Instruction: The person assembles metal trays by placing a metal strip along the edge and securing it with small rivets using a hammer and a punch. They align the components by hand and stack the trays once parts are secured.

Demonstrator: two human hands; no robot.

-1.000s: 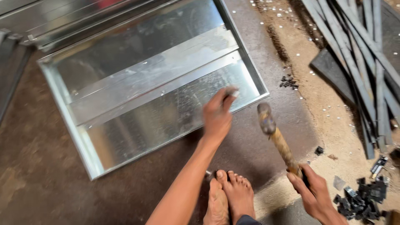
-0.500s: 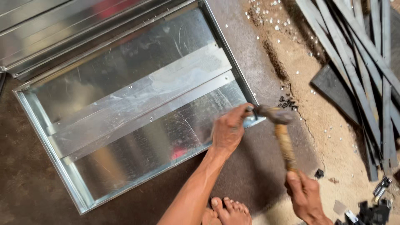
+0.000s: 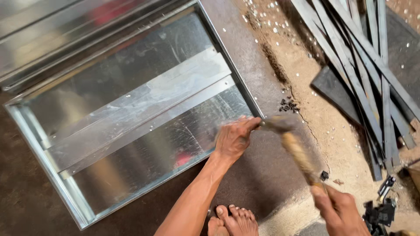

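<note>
- While the left hand [image 3: 234, 139] presses on the near right corner of the tray [image 3: 131, 118], its fingers are curled shut at the rim, pinching something too small to make out.
- Right hand [image 3: 337, 209] is closed round the wooden handle of the hammer [image 3: 291, 142]; the tool is motion-blurred.
- Change over the last second: the hammer stood raised and clear of the tray, head up, with the left hand lying flat on the sheet. Now the head sits low at the corner, touching or just beside the left fingertips.
- Meaning: a blow is landing or has just landed on the corner seam, so work is on that corner, not the middle rib.
- Tray location: flat on the dark floor, filling the left of the view, its stiffening rib running across the middle.
- Bare feet [image 3: 232, 220] rest just below the tray's near edge.
- Metal strips [image 3: 363, 74] lie well apart on the right, with small dark scraps [image 3: 380, 214] near the right hand.
</note>
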